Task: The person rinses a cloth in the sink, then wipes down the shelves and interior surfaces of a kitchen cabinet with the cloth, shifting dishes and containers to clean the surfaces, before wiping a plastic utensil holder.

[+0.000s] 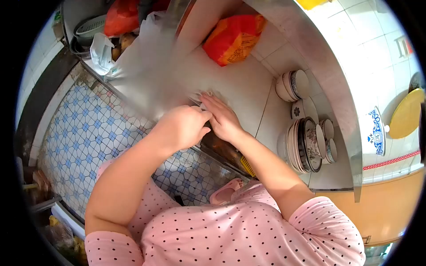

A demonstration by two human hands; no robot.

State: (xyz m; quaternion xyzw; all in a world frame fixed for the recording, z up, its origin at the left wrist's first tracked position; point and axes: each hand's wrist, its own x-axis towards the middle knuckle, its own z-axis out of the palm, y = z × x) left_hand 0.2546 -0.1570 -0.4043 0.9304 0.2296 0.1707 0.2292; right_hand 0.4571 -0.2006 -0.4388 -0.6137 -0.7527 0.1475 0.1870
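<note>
A dark brown, shiny package (pixel 223 150) with a yellow patterned part at its lower end hangs below my hands, beside the shelf's front edge. My right hand (pixel 225 120) is around its upper end, fingers long and pressed together. Close against it, my left hand (pixel 179 126) is curled closed, thumb and fingertips meeting at the package's top. Whatever the left fingers pinch is mostly hidden. Small whitish bits (pixel 195 96) show blurred near the right fingertips.
Stacked bowls and plates (pixel 306 144) stand on the white tiled shelf (pixel 248 102) at right. A red and yellow bag (pixel 235 39) lies farther back. A blurred grey panel (pixel 155 75) rises at left, near a white plastic bag (pixel 102 53) and a colander (pixel 91 26).
</note>
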